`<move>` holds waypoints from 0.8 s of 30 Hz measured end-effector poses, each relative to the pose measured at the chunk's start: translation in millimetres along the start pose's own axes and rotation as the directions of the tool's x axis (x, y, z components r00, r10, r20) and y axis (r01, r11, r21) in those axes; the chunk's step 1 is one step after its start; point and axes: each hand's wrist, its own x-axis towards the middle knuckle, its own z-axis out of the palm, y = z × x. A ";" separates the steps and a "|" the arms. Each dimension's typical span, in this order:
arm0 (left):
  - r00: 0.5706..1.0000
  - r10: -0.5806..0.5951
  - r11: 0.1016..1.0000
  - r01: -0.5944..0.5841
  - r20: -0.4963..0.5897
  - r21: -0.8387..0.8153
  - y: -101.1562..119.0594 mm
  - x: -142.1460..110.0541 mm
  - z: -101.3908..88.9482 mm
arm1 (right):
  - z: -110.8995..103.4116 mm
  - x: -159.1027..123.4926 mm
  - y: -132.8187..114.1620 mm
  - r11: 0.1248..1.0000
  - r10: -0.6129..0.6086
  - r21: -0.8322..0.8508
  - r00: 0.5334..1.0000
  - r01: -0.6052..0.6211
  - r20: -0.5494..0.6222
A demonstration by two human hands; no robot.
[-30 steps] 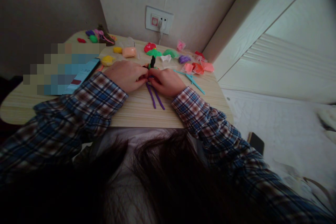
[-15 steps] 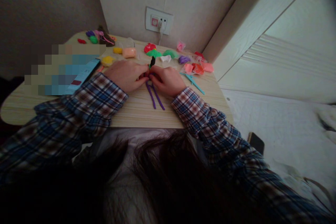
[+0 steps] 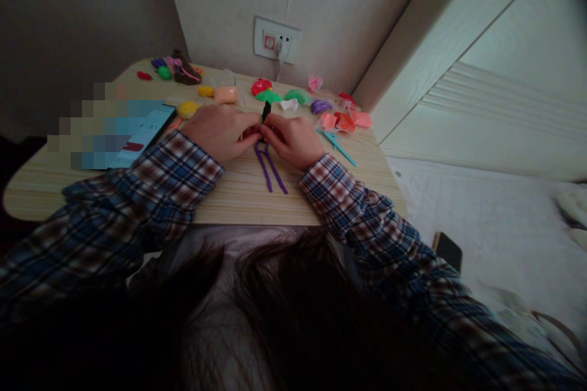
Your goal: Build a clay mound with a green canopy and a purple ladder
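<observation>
The black piece [image 3: 266, 111], apparently modelling clay, sits just above the centre of the frame, rising from between the fingertips of both hands. The left hand [image 3: 222, 131] and the right hand [image 3: 293, 139] meet there, each with its fingers pinched closed on the piece's lower end; the exact contact is hidden. Just below the fingertips, two purple strips [image 3: 277, 172] run down the table [image 3: 229, 204] toward the viewer, linked near their top by a short crosspiece.

As for progress, the black piece and the purple strips look already shaped, while the joining or pressing at the fingertips seems to be under way. Whether the strips are attached to the black piece cannot be told, nor how much shaping is left.

Above the black piece lies a green lump [image 3: 269, 96]; whether they touch is unclear. Around it are a red packet [image 3: 261, 87], a white piece [image 3: 288, 104], a purple packet [image 3: 321, 107] and a peach block [image 3: 225, 95], seemingly spare material. Turquoise tools [image 3: 342, 149] lie right of the right hand, and a partly blurred phone [image 3: 145, 131] lies at the left.
</observation>
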 end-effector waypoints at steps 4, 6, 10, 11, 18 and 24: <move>1.000 0.000 0.999 0.000 0.002 -0.051 0.2 -0.1 -0.6 | 0.3 -0.2 -0.7 1.000 0.001 0.015 1.000 -0.001 0.004; 1.000 -0.003 0.995 0.003 -0.005 -0.097 -0.3 -0.5 -0.4 | 0.3 -0.3 -1.0 1.000 0.005 0.021 1.000 -0.005 0.003; 1.000 -0.023 0.996 0.022 -0.020 -0.085 -0.2 -1.6 -0.6 | -0.8 -0.7 -2.0 1.000 0.004 0.026 1.000 -0.004 0.010; 0.999 -0.026 0.998 0.025 -0.020 -0.054 0.1 -1.7 -0.9 | -1.1 -0.8 -2.1 1.000 0.002 0.026 1.000 -0.002 0.012; 1.000 0.016 1.000 -0.016 -0.016 0.004 -0.1 -1.3 -1.5 | -1.4 -0.3 -1.9 0.999 -0.024 0.027 1.000 0.024 0.018; 0.998 0.044 0.997 -0.040 -0.050 0.070 -0.3 -0.6 -1.5 | -1.9 -0.9 -2.7 0.999 -0.028 0.021 0.999 0.027 0.022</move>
